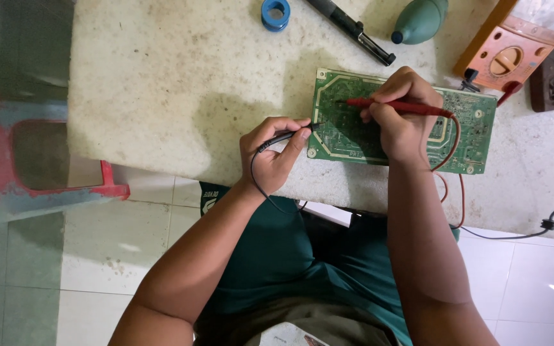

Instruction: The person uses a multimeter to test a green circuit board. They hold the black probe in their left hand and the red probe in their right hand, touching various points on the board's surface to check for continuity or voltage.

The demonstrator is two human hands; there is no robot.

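On green circuit board (354, 138), right hand (400, 118) grips red probe (399, 106); left hand (270, 150) pinches black probe (286, 136) at board's left edge.

Red probe (395, 106) between right-hand fingers (379, 115), black probe (283, 138) between left-hand fingers (293, 144), green circuit board (347, 131) with pale tracing beneath both, speckled beige table (181, 90) underneath.

Circuit board (347, 131) on table (161, 83)

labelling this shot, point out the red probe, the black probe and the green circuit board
red probe (411, 107): head view, on its shaft.
black probe (280, 138): head view, on its grip.
green circuit board (469, 122): head view, bare right end.
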